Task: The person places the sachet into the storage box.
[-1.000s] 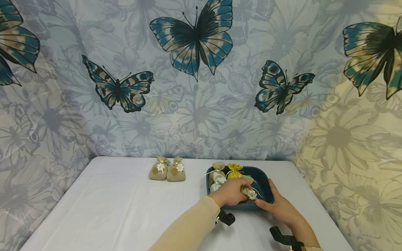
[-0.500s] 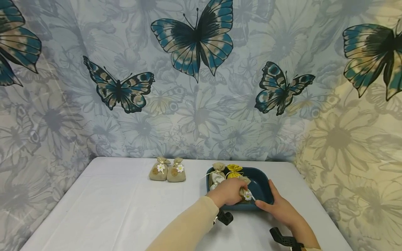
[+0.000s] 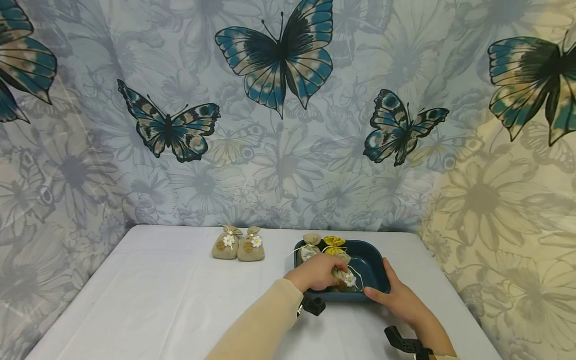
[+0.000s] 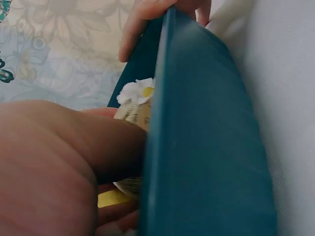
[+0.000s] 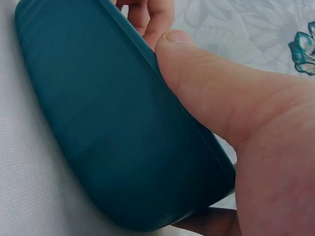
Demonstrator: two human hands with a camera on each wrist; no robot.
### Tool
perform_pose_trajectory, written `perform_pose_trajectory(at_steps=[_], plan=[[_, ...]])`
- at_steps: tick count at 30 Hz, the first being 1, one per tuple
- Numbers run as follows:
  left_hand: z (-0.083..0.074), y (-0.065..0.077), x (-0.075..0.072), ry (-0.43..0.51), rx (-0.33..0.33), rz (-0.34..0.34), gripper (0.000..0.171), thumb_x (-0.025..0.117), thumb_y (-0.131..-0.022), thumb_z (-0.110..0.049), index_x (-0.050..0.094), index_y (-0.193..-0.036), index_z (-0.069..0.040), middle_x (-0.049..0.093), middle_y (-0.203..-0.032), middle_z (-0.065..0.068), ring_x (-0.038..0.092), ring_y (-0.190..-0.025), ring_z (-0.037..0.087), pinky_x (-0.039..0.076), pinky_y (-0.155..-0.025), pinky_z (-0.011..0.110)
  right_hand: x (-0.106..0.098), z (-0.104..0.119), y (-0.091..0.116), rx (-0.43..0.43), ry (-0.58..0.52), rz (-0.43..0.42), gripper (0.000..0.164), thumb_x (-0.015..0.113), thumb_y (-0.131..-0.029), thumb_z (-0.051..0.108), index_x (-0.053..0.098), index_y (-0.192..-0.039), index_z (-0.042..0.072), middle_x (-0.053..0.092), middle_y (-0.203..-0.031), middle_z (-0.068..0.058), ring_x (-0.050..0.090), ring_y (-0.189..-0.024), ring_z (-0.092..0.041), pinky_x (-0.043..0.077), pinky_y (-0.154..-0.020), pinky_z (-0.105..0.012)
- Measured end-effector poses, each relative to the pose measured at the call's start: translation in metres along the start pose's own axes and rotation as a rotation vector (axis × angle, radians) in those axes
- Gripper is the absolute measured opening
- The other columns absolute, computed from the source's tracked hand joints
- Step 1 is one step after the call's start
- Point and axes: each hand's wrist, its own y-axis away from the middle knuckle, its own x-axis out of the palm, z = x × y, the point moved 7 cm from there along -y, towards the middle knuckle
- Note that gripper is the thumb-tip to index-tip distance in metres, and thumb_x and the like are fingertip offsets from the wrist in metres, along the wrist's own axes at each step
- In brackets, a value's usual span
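Observation:
Inside the dark blue tray (image 3: pixel 371 265), my left hand (image 3: pixel 317 272) holds a beige drawstring sachet (image 3: pixel 341 275) with a white daisy. The left wrist view has the thumb of that hand on the sachet (image 4: pixel 129 114), close behind the tray wall (image 4: pixel 206 128); part of the sachet is hidden. My right hand (image 3: pixel 400 295) grips the right end of the tray, its thumb on the near rim, as the right wrist view also has it. A yellow pouch (image 3: pixel 335 243) and a beige-topped pouch (image 3: pixel 311 241) lie at the tray's left end, partly covered by the left hand.
Two beige sachets (image 3: pixel 225 247) with daisies stand side by side at the back of the white-covered table (image 3: pixel 171 295), left of the tray. Behind the table hangs a butterfly-print cloth (image 3: pixel 288 165).
My left hand has shifted a little to the left inside the tray, and the daisy sachet has come along with it. The right hand keeps its place on the tray's end.

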Motion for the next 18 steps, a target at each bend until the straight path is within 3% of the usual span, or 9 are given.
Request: perform_pose_trajectory(at_steps=[4, 7, 11, 15, 18], plan=[[0.002, 0.000, -0.001, 0.022, -0.029, -0.016, 0.035, 0.077, -0.088, -0.013, 0.072, -0.119, -0.028, 0.063, -0.122, -0.015, 0.057, -0.112, 0.006, 0.046, -0.091, 0.024, 0.000, -0.002, -0.001, 0.000, -0.003, 0.001, 0.113, 0.069, -0.092, 0.048, -0.014, -0.158, 0.009, 0.001, -0.157, -0.035, 0.014, -0.138, -0.058, 0.028, -0.101, -0.071], [0.004, 0.002, -0.006, 0.106, -0.037, -0.039, 0.039, 0.077, -0.087, -0.011, 0.071, -0.123, -0.025, 0.064, -0.119, -0.013, 0.058, -0.098, 0.004, 0.047, -0.081, 0.022, 0.001, -0.003, -0.002, 0.007, -0.005, 0.001, 0.113, 0.069, -0.092, 0.048, -0.014, -0.158, 0.010, 0.001, -0.158, -0.034, 0.014, -0.139, -0.058, 0.027, -0.102, -0.071], [0.008, 0.012, -0.016, 0.304, -0.071, -0.065, 0.043, 0.076, -0.086, -0.010, 0.069, -0.127, -0.024, 0.064, -0.117, -0.010, 0.059, -0.093, 0.007, 0.046, -0.069, 0.024, 0.001, -0.003, -0.002, 0.016, -0.003, 0.007, 0.113, 0.068, -0.091, 0.049, -0.015, -0.158, 0.011, -0.001, -0.158, -0.034, 0.013, -0.138, -0.059, 0.027, -0.101, -0.072], [0.012, 0.022, -0.026, 0.527, -0.138, -0.093, 0.041, 0.076, -0.088, -0.013, 0.069, -0.125, -0.027, 0.061, -0.124, -0.009, 0.062, -0.105, 0.013, 0.046, -0.059, 0.029, 0.001, -0.002, -0.002, 0.017, -0.011, 0.013, 0.113, 0.068, -0.092, 0.049, -0.015, -0.158, 0.011, -0.002, -0.158, -0.034, 0.011, -0.138, -0.059, 0.026, -0.101, -0.073], [0.018, 0.029, -0.033, 0.679, -0.143, -0.101, 0.041, 0.076, -0.089, -0.013, 0.068, -0.128, -0.024, 0.058, -0.129, -0.005, 0.063, -0.101, 0.013, 0.047, -0.056, 0.031, 0.001, -0.002, -0.002, 0.019, -0.012, 0.011, 0.113, 0.068, -0.092, 0.049, -0.015, -0.158, 0.011, -0.002, -0.158, -0.034, 0.011, -0.138, -0.059, 0.026, -0.101, -0.073]])
